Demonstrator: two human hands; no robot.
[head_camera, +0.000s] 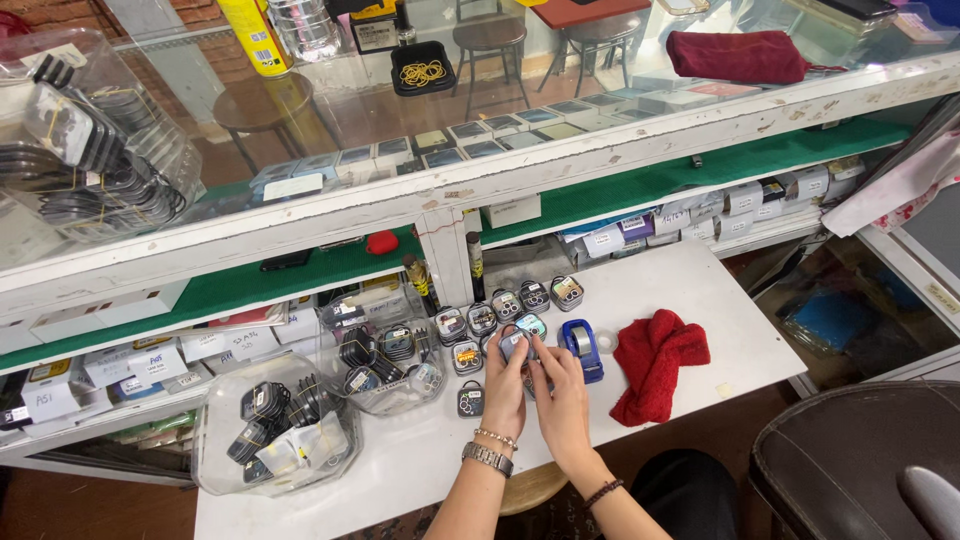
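Small square case (514, 345) is pinched between fingers of left hand (503, 385) and right hand (560, 400), raised just above white tabletop (700, 300) beside blue tape dispenser (582, 348), presumably for close handling, matching cases (505, 303) lined up behind.

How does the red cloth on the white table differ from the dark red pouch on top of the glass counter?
The red cloth is bright red; the pouch is darker, maroon. The cloth lies crumpled in loose folds; the pouch is a smooth, oblong shape. The cloth rests on the white table near the blue tape dispenser and the person's right hand; the pouch lies far away, on the glass counter. Both look like soft red fabric, and no hand touches either.
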